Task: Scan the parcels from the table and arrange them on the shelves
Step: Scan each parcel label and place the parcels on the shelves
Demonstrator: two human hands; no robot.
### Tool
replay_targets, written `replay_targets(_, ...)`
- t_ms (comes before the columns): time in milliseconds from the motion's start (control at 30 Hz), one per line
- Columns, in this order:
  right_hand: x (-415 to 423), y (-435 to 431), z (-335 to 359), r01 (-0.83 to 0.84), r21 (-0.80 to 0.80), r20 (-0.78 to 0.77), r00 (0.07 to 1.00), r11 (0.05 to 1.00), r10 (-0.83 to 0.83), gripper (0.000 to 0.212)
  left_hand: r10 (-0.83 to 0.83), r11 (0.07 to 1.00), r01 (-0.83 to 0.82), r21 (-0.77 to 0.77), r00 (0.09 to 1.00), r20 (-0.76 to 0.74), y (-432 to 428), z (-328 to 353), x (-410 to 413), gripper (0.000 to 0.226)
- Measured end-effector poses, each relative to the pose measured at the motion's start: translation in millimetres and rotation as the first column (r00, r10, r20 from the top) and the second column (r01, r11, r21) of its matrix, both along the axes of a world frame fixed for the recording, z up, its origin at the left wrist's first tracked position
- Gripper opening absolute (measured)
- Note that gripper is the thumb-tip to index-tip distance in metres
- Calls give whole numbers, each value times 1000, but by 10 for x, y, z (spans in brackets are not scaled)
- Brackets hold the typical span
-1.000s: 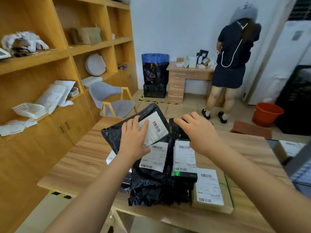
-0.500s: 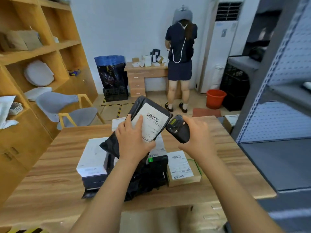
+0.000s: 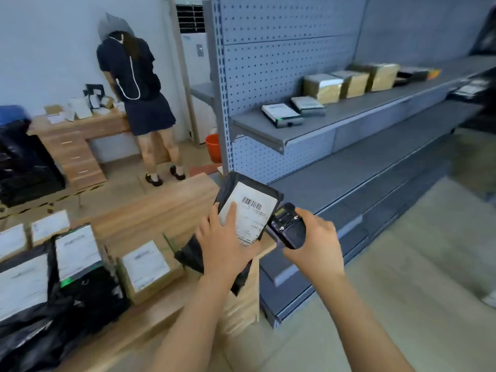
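Left hand (image 3: pixel 224 245) gripped a black parcel (image 3: pixel 243 216) above the table (image 3: pixel 166 208) corner, its lower part hidden behind the hand, label print too blurred to read, right hand (image 3: pixel 316 242) held a scanner (image 3: pixel 288 228) just beside it, table parcels (image 3: pixel 75 253) cut off at left, shelf (image 3: pixel 335 114) boxes smeared.

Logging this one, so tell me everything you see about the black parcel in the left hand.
The black parcel is a soft, glossy plastic bag, crumpled at its lower end, with a white barcode label on its face. The left hand holds it tilted above the table corner; the scanner sits at its right edge.
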State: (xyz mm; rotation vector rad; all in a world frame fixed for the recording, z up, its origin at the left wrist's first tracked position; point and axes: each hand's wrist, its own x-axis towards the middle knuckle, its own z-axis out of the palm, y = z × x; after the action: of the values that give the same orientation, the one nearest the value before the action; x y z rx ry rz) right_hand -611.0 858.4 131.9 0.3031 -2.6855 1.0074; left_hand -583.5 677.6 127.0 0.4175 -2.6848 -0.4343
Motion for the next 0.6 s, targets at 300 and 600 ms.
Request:
replay_targets(300, -161, 2099, -46, 266, 37, 6, 964, 963, -266, 82, -255, 967, 255, -17, 967, 2, 2102, -62, -648, 99)
replay_targets(600, -714, 3361, 53, 436, 9, 7, 900, 900, -436, 78, -435, 900, 433, -46, 900, -30, 3457, 98, -1561, 97)
